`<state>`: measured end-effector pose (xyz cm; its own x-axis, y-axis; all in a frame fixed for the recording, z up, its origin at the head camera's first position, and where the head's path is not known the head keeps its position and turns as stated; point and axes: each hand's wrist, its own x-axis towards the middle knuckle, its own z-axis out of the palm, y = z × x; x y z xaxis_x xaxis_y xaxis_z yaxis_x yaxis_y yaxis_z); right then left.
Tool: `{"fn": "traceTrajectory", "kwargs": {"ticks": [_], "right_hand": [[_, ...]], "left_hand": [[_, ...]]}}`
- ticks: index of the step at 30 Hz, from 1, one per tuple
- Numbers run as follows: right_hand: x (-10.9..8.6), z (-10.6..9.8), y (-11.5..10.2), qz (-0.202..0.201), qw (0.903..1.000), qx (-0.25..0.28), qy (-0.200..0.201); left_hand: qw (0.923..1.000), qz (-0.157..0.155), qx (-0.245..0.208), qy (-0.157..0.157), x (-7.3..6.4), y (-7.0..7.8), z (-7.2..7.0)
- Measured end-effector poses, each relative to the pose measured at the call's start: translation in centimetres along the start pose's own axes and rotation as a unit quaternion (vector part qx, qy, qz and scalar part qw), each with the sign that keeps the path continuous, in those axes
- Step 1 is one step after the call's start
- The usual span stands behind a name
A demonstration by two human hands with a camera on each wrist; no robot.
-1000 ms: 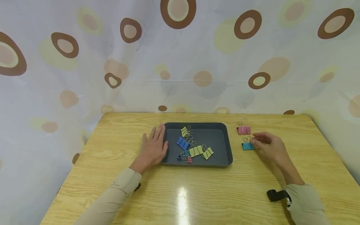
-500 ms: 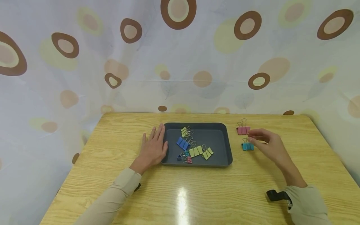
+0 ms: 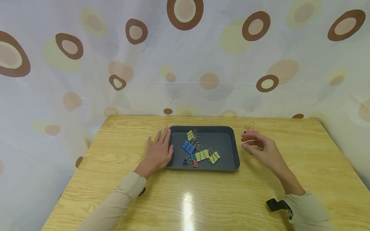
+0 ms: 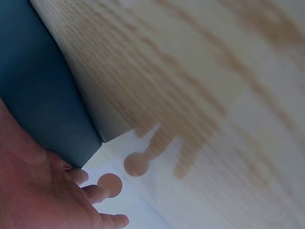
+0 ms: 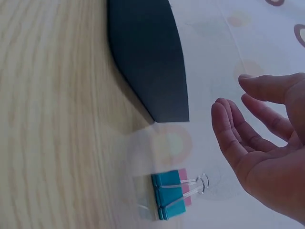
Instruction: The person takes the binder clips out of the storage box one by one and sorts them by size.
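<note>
My left hand (image 3: 157, 154) lies with straight fingers along the left rim of a dark grey tray (image 3: 225, 141); the left wrist view shows that hand (image 4: 43, 186) against the tray's outer wall (image 4: 43, 81). My right hand (image 3: 264, 150) hovers right of the tray, fingers loosely bent, thumb apart from them. Nothing is between them in the right wrist view, where a teal binder clip (image 5: 170, 194) stands below the hand (image 5: 274, 174), a pink one (image 5: 185, 177) partly behind it. In the head view the right hand mostly covers the teal clip; the pink clip (image 3: 252, 131) shows behind the fingers.
Inside the tray lie several binder clips: yellow ones (image 3: 202, 155), a larger blue one (image 3: 189, 147), and small ones, including a red one (image 3: 195, 164). The tray rests on a wooden table (image 3: 138, 205), against a patterned cloth (image 3: 185, 96) at the back.
My right hand has moved left from beside the teal clip to in front of it, toward the tray. Both clips stay in place on the table. My left hand has not moved.
</note>
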<state>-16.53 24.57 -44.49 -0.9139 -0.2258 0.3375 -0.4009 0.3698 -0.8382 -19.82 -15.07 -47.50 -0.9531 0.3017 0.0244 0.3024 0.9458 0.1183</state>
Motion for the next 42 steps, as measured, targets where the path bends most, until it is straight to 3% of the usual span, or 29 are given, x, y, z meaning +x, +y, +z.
{"fn": "traceTrajectory", "kwargs": {"ticks": [11, 22, 28, 34, 42], "right_hand": [[0.5, 3.3, -0.5, 0.003, 0.9971, 0.06, -0.046], [2.3, 6.3, -0.6, -0.005, 0.9959, -0.033, -0.084], [3.1, 7.9, -0.5, -0.008, 0.9916, -0.043, -0.122], [3.8, 9.2, -0.4, 0.007, 0.9873, -0.059, -0.147], [4.1, 10.4, -0.2, 0.024, 0.9808, -0.081, -0.176]], "left_hand": [[1.0, 0.004, -0.005, 0.006, 0.0, -0.1, 0.2], [0.9999, 0.005, -0.007, 0.008, 0.2, 0.0, 0.1], [1.0, 0.002, 0.0, -0.008, 0.0, 0.1, 0.0], [0.9999, 0.012, -0.004, 0.01, -0.1, 0.1, -0.1], [1.0, 0.007, -0.003, -0.003, 0.1, -0.1, 0.1]]}}
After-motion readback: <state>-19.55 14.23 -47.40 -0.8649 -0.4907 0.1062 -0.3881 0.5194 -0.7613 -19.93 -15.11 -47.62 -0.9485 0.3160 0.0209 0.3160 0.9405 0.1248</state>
